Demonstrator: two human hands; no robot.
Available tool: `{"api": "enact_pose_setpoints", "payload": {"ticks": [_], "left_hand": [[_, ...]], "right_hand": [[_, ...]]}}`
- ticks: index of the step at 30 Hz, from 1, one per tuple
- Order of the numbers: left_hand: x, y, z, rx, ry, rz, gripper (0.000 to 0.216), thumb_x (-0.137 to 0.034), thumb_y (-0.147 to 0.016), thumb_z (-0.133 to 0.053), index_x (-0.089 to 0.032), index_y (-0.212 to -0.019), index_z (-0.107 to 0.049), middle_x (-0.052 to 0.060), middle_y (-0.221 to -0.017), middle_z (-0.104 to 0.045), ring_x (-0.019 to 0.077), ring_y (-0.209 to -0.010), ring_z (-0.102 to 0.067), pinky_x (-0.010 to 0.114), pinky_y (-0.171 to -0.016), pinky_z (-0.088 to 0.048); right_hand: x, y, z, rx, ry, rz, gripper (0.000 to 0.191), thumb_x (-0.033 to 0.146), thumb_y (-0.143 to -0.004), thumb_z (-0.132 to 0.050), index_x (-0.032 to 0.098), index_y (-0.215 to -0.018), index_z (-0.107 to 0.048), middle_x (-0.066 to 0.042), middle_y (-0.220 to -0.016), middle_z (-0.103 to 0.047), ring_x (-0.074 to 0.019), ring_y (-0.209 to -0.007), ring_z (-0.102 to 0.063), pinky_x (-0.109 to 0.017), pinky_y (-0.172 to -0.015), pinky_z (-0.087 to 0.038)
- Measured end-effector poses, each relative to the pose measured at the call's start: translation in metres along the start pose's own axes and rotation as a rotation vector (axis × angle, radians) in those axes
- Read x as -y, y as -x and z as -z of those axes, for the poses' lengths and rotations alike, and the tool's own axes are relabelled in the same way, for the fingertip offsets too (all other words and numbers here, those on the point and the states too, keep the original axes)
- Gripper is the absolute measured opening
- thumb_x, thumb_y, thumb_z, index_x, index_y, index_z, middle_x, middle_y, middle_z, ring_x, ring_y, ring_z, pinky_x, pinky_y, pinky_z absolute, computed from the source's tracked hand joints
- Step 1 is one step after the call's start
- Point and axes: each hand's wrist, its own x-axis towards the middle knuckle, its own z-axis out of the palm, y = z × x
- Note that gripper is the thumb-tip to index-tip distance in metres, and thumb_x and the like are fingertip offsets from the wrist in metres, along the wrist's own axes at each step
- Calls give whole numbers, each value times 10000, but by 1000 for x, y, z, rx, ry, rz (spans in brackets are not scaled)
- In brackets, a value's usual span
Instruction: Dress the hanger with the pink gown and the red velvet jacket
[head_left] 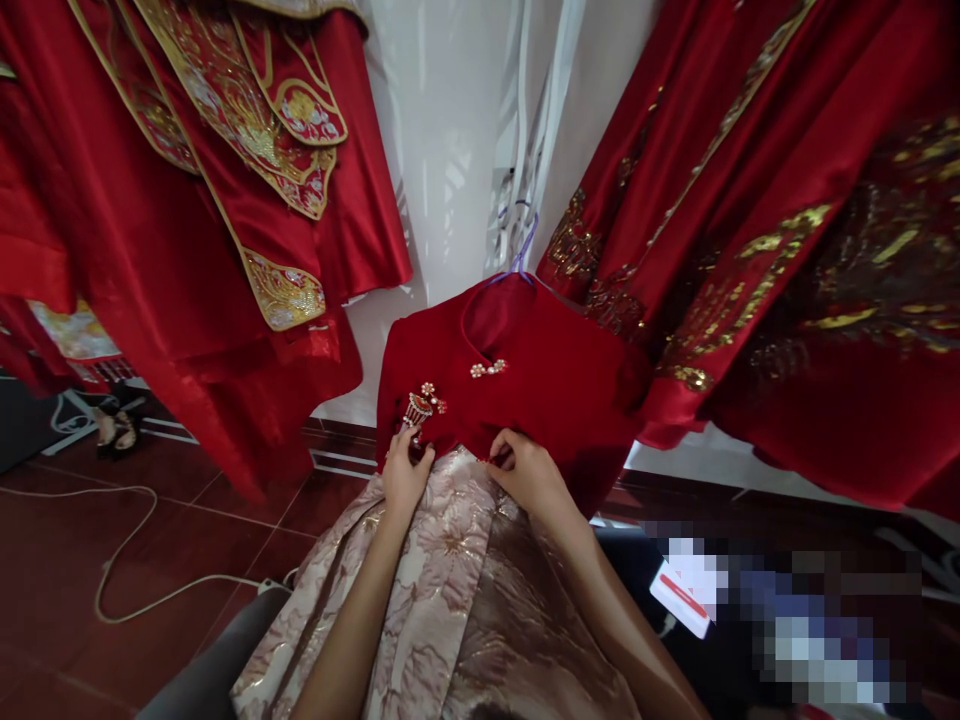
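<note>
A dark red velvet top (547, 370) hangs on a purple hanger (521, 255), with a pearl-like flower clasp (489, 369) below its collar. Pinned on its left side is a tasselled brooch (420, 405). A pale pink and gold floral brocade skirt (450, 560) spreads from under the hem. My left hand (407, 475) grips the top's lower edge just below the brooch, thumb and fingers bent around the cloth. My right hand (529, 475) pinches at the hem near the middle, where it meets the skirt; its fingertips partly hide the spot.
Red embroidered gowns (292, 190) hang at the left, and sequinned red garments (757, 260) at the right. A pale cable (112, 575) runs over the tiled floor (67, 560). High-heeled shoes (118, 433) stand at the far left. A lit phone (679, 600) lies at the lower right.
</note>
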Motion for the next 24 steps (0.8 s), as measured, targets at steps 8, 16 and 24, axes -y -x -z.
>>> {"api": "enact_pose_setpoints", "payload": {"ticks": [8,16,24], "left_hand": [[13,-15,24,98,184,-31,130,-276,-722,-577,-198,-669,-488,-20,-689,-498,139,-685,-503,257,-697,-427],[-60,-5,67,-272,284,-35,212,-228,-754,-529,-210,-632,-357,-50,-581,-344,98,-530,-344,204,-528,-316],[-64,53,-30,186,263,-96,131,-208,-740,-556,-210,-734,-425,-38,-654,-441,106,-599,-433,219,-590,-356]], "right_hand": [[0,3,20,78,-423,-185,154,318,-714,-637,217,-778,-540,-1,-687,-645,-148,-527,-631,-240,-418,-479],[16,1,37,-1,-779,-154,305,384,-703,-678,171,-906,-597,-41,-778,-642,-124,-598,-609,-209,-432,-492],[22,16,79,-41,-935,-67,248,339,-732,-701,175,-877,-584,-19,-779,-612,-94,-628,-572,-173,-478,-462]]}}
